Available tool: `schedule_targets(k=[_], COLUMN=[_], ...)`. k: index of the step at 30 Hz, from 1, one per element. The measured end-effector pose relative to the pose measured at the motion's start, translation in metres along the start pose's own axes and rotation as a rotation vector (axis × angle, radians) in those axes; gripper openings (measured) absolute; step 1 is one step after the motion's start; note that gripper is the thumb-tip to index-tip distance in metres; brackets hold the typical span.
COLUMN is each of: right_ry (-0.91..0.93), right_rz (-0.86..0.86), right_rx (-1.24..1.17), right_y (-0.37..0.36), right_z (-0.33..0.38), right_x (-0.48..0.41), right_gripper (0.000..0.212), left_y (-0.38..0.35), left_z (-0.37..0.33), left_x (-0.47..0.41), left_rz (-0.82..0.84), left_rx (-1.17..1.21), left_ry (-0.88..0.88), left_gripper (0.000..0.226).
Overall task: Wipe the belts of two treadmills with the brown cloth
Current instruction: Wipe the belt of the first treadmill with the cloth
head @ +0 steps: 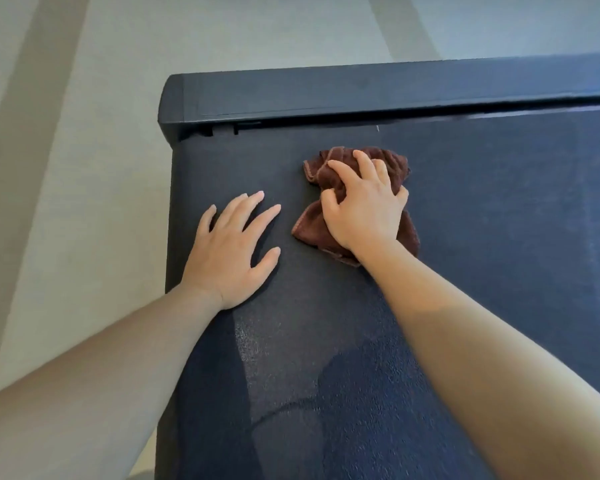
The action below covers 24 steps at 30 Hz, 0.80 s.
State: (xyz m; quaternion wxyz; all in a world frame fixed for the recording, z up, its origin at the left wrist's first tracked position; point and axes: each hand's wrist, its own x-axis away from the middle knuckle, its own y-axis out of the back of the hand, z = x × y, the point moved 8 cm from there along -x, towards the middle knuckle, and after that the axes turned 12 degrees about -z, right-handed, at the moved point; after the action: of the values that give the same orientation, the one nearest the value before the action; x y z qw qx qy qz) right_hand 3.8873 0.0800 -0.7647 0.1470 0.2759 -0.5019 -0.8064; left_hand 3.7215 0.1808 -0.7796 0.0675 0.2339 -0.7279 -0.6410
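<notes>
Fingers of the right hand [362,209] are curling into the crumpled brown terry cloth [355,202], gripping it against the dark textured treadmill belt [499,237]. Just left of it, the left hand [231,251] is lying flat, fingers spread, holding nothing.

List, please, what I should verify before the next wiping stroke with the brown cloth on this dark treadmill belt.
1. Grip: the right hand holds the crumpled brown terry cloth, fingers curled into it: ok.
2. Contact: the cloth lies on the dark textured treadmill belt: ok.
3. Support: the left hand rests flat on the belt, fingers spread, apart from the cloth: ok.
4. Path leftward: the left hand lies in the way: not ok.
5. Path rightward: only bare belt shows: ok.
6. Belt stopped: cannot tell.
</notes>
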Motion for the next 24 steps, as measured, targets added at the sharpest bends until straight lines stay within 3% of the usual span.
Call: schedule_targets(k=[13,24], right_ry=[-0.013,-0.005], right_rz=[0.016,0.013], right_rx=[0.02,0.046], right_y=[-0.018,0.005], right_z=[0.002,-0.002], right_x=[-0.054,0.007], right_gripper=[0.047,0.047], left_y=[-0.003,0.002], left_z=[0.0,0.0], left_x=[-0.002,0.0], left_rz=[0.072,-0.016], left_rx=[-0.014,0.079], left_ry=[0.026,-0.011], left_gripper=[0.063,0.058])
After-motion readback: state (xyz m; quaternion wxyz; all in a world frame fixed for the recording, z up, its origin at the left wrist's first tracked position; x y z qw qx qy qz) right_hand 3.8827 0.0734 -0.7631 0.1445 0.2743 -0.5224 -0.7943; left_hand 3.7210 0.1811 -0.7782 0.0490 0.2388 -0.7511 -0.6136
